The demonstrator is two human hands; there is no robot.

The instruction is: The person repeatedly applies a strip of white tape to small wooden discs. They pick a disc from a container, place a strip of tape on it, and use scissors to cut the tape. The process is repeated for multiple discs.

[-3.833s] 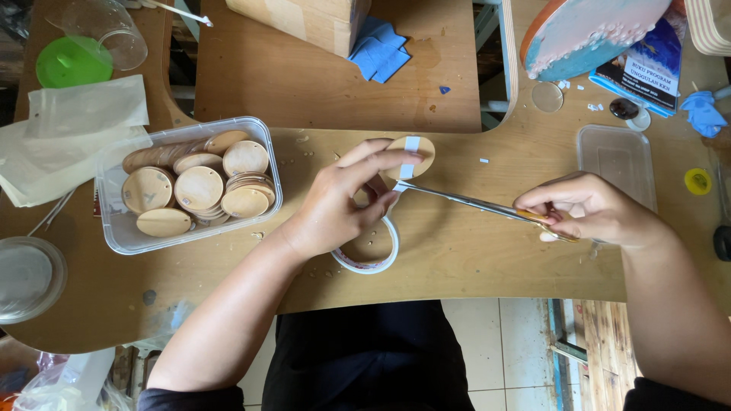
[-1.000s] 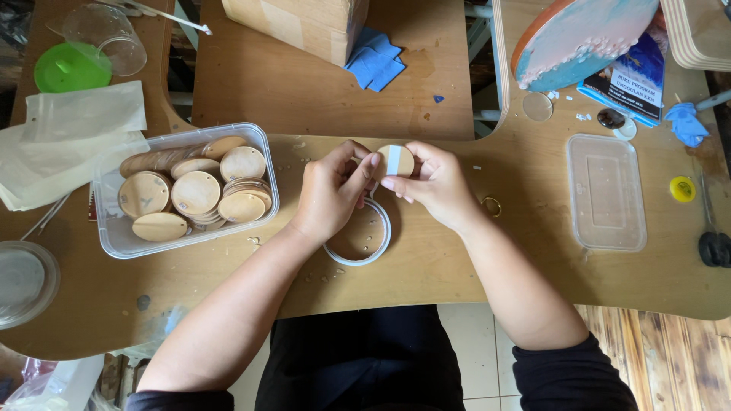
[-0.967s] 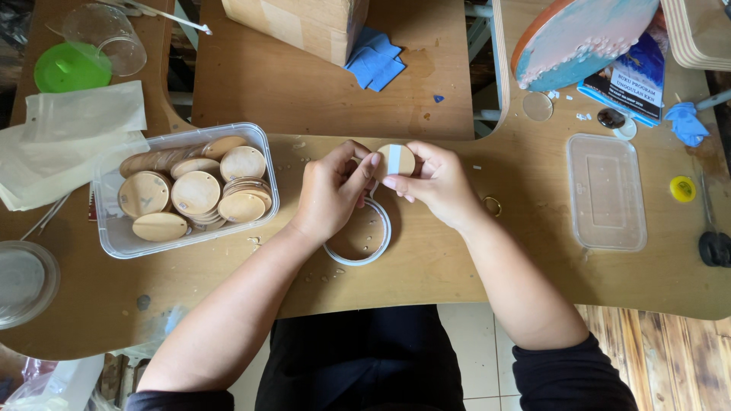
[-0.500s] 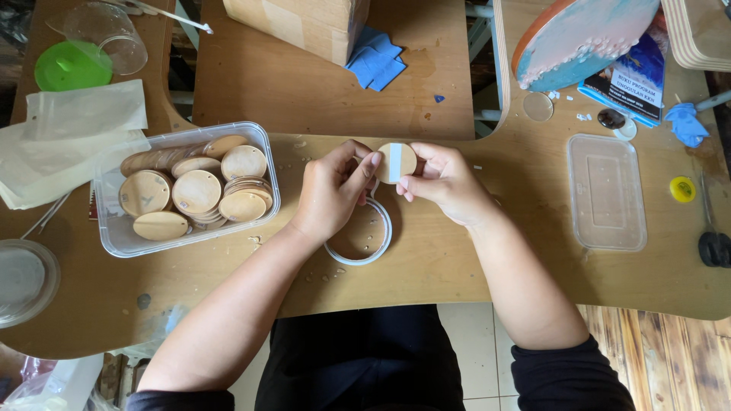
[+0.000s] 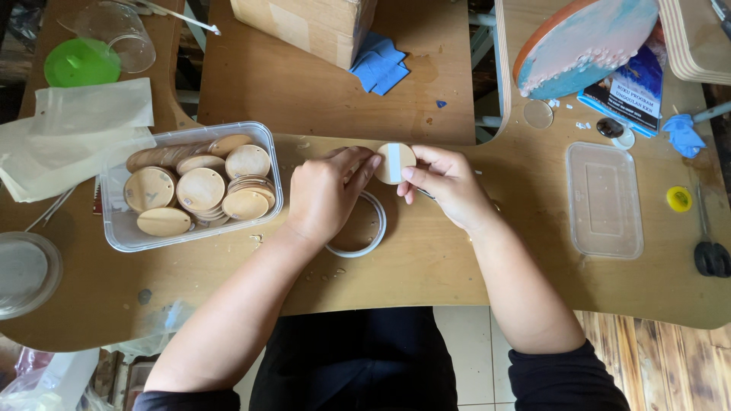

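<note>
A small round wooden disc [image 5: 395, 162] with a white strip of tape across it is held between both hands above the wooden table [image 5: 426, 266]. My left hand [image 5: 326, 192] grips its left edge with fingertips. My right hand [image 5: 444, 183] pinches its right edge, with a thin metal tool partly hidden under the palm. A white roll of tape [image 5: 361, 228] lies flat on the table under my left hand. A clear plastic tub [image 5: 114, 228] of several similar wooden discs [image 5: 199, 189] stands to the left.
A clear lid [image 5: 604, 199] lies at the right, with black scissors [image 5: 710, 251] and a yellow cap [image 5: 678, 199] beyond it. A round blue painted board [image 5: 582, 44], blue cloth [image 5: 378, 62], cardboard box [image 5: 303, 20], green lid [image 5: 81, 62] and plastic bags [image 5: 72, 133] sit at the back.
Earlier my right hand was out at the right holding a long thin tool to the disc. It has since come in and now pinches the disc's right edge.
</note>
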